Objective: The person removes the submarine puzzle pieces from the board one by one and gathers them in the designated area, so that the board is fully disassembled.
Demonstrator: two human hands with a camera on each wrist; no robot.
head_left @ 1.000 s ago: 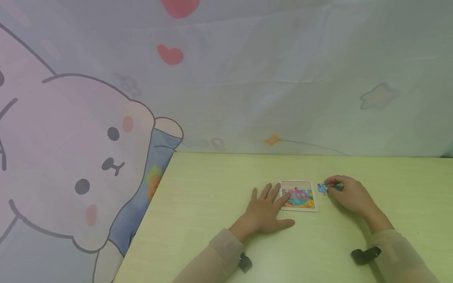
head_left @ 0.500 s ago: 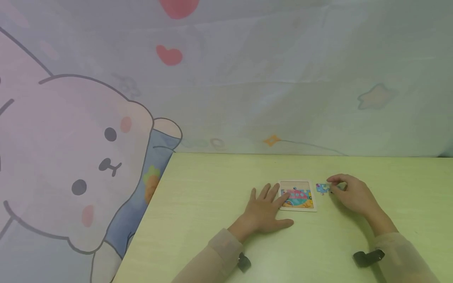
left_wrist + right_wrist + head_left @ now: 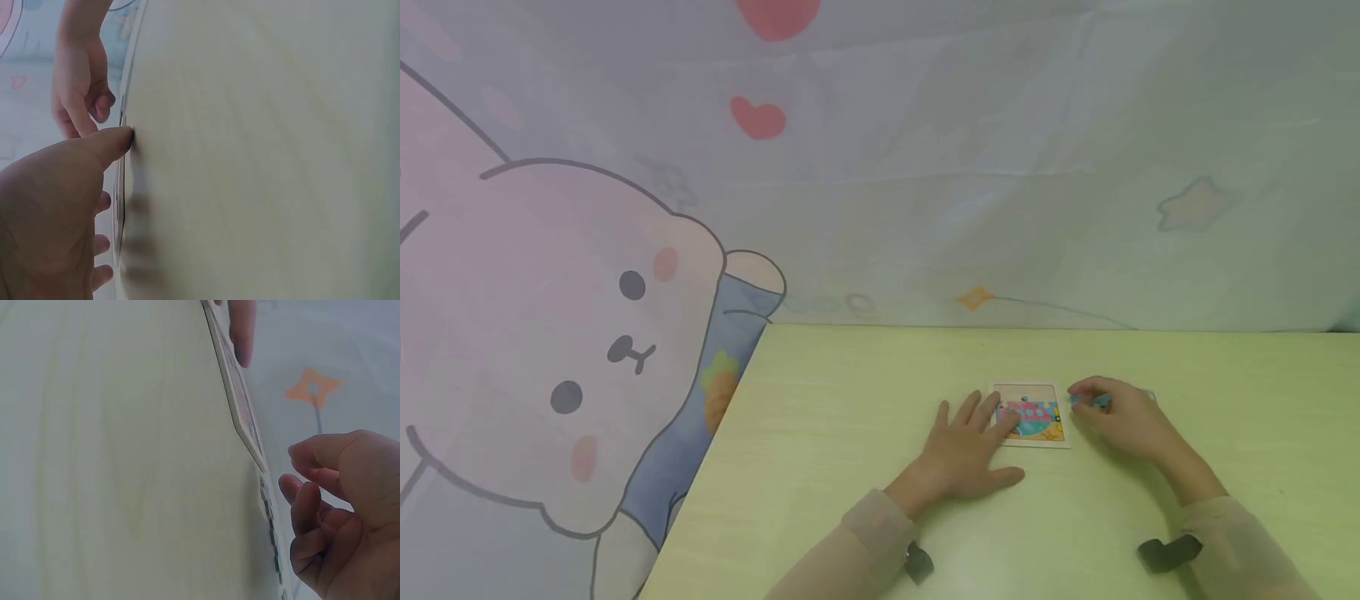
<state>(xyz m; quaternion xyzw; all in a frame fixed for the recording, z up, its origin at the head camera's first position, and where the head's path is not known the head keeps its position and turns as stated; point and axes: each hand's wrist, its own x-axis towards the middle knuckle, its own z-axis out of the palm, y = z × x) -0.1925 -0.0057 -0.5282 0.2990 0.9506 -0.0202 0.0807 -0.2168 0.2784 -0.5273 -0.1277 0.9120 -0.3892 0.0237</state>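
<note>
Puzzle piece (image 3: 1091, 401): small, blue, just beside the right edge of the puzzle board (image 3: 1033, 417), low over the table (image 3: 850, 417). My right hand (image 3: 1116, 417) pinches it with curled fingers (image 3: 312, 506); whether the piece touches the board I cannot tell. The board lies flat, its picture part filled. My left hand (image 3: 966, 450) rests flat, fingers spread and straight, with fingertips (image 3: 1011, 419) on the board's left side. Behind the board, a curtain (image 3: 587, 317) with a cartoon bear hangs at the table's far edge.

A small square puzzle board (image 3: 1033, 417) lies flat on the table, a blue piece (image 3: 1093, 401) just beside its right edge.
</note>
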